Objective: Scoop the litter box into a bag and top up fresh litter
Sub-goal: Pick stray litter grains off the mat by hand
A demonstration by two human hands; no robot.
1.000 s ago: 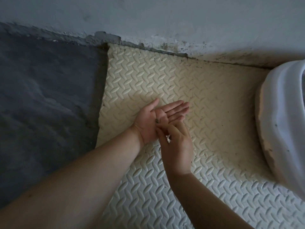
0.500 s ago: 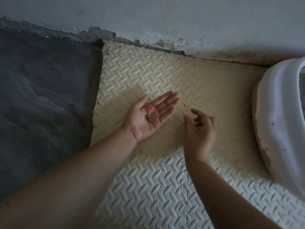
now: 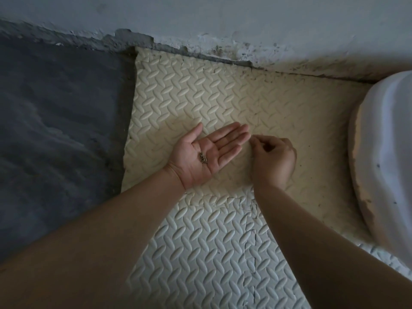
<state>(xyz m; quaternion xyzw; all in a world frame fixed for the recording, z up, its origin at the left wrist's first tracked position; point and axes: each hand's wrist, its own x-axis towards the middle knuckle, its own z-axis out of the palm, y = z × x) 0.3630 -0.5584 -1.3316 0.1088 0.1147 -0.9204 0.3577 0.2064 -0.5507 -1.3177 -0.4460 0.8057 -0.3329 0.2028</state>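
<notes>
Where the litter sits: small dark gritty clump of litter granules (image 3: 203,158) at frame centre, on the palm of the left hand (image 3: 207,152); clump is elongated, long axis running roughly top to bottom of the frame.
Left hand: palm up, fingers straight and side by side, pointing to the right and slightly up; thumb splayed toward the top.
Right hand (image 3: 273,161): just right of the left fingertips, back of hand to camera, fingers curled, thumb and index tips pressed together; anything pinched is too small to tell.
Litter box: white smooth plastic litter box (image 3: 379,152) at right edge, only a rounded outer wall in view, long axis top to bottom; beige crust along its left rim.
Mat: cream foam mat (image 3: 223,97), raised oval tread pattern, dark specks toward the right; joins a whiter foam tile (image 3: 200,253) of the same pattern below, along an irregular seam.
Floor: dark grey rough floor (image 3: 55,130), left of frame.
Wall: pale grey painted wall (image 3: 223,18) across the top, paint flaking and stained at its base.
</notes>
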